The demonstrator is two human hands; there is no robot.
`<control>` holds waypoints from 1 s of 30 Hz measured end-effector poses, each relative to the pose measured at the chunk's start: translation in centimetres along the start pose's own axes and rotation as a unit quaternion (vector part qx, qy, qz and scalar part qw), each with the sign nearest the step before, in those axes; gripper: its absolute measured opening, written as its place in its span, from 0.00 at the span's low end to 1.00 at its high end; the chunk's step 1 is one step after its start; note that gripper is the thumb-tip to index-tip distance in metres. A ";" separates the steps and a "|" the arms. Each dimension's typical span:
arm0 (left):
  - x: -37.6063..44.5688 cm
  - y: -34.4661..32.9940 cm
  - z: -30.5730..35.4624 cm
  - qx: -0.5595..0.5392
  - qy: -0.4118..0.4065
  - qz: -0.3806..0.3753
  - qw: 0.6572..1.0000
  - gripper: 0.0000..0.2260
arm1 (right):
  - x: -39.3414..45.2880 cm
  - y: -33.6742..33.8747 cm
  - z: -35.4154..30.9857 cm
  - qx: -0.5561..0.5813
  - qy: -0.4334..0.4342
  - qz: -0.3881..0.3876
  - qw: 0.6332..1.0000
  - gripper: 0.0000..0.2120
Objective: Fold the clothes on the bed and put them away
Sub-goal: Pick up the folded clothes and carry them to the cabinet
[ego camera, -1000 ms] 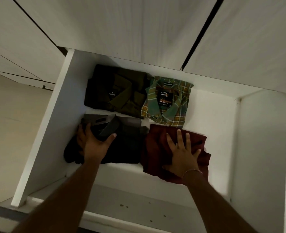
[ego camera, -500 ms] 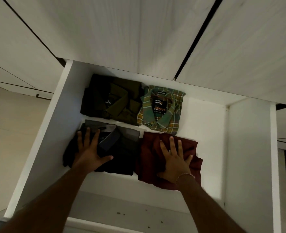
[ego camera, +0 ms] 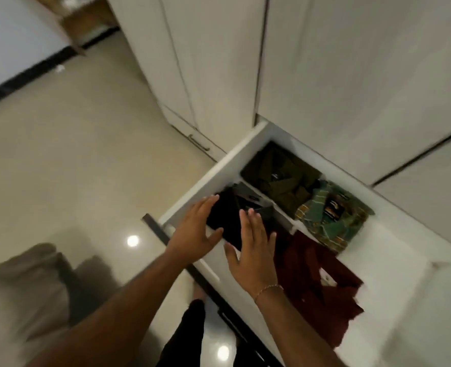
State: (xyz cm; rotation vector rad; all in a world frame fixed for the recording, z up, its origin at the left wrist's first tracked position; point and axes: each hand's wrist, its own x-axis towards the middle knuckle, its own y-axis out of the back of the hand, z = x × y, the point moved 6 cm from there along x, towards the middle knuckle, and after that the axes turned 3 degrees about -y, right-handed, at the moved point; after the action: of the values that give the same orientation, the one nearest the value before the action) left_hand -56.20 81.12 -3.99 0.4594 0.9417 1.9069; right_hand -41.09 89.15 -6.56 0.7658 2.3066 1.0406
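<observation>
Seen from above: an open white drawer holding four folded garments. Olive shirt and green plaid shirt at the back, black garment and maroon garment at the front. Left hand and right hand spread flat over the black garment, fingers straight, gripping nothing; contact with the cloth unclear through motion blur. Thin bracelet at the right wrist. Glossy beige floor alongside.
</observation>
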 end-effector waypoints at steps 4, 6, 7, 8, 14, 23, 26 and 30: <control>-8.9 6.8 -1.6 -0.030 0.027 0.146 0.988 0.32 | -1.4 -0.5 -9.9 0.015 0.137 0.015 0.990 0.36; -15.6 10.4 -4.8 -0.021 0.112 0.215 0.970 0.30 | -3.4 -2.3 -16.2 0.040 0.214 -0.008 0.976 0.35; -18.9 11.8 -6.5 -0.031 0.146 0.247 0.957 0.28 | -4.8 -3.6 -19.0 0.043 0.254 -0.023 0.966 0.35; -21.9 13.1 -7.9 -0.039 0.164 0.279 0.946 0.27 | -6.1 -5.0 -21.4 0.044 0.291 -0.039 0.955 0.34; -44.9 18.1 -15.6 -0.062 0.302 0.448 0.840 0.25 | -18.0 -18.1 -35.4 0.002 0.461 -0.198 0.865 0.34; -78.9 17.7 -22.8 -0.150 0.484 0.611 0.608 0.25 | -42.2 -39.5 -50.4 -0.065 0.557 -0.402 0.724 0.35; -85.0 17.9 -25.1 -0.178 0.502 0.650 0.542 0.25 | -47.2 -44.1 -53.4 -0.063 0.522 -0.472 0.707 0.35; -90.9 18.8 -29.2 -0.216 0.503 0.687 0.477 0.24 | -51.3 -51.2 -56.6 -0.059 0.417 -0.557 0.716 0.34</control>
State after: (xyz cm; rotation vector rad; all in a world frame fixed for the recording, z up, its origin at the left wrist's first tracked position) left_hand -40.54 -14.92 -2.17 -0.6383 0.5593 4.0187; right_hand -54.50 -1.73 -3.00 -1.3479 2.5589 0.9213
